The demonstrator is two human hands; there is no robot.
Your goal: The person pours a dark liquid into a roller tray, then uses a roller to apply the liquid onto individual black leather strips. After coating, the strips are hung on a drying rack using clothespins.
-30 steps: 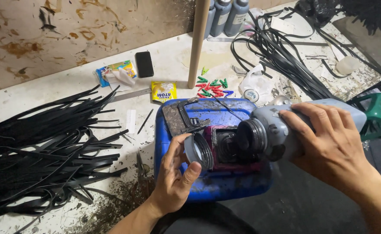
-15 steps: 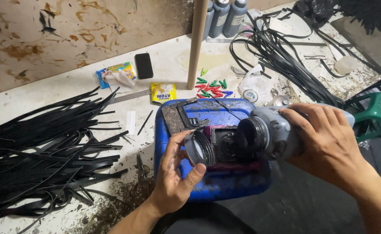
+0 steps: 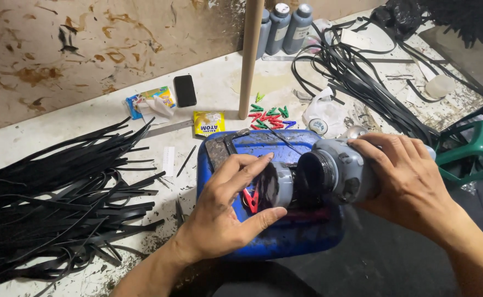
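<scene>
Grey plastic bottle (image 3: 348, 170) lies tipped on its side over the blue jerrycan (image 3: 274, 242), gripped around its body by the right hand (image 3: 412, 187). The left hand (image 3: 225, 214) curls its fingers (image 3: 241, 168) around the grey screw cap (image 3: 277, 184) just before the bottle's black mouth. Black rubber strips (image 3: 54, 203) lie left on the white table (image 3: 87, 124).
</scene>
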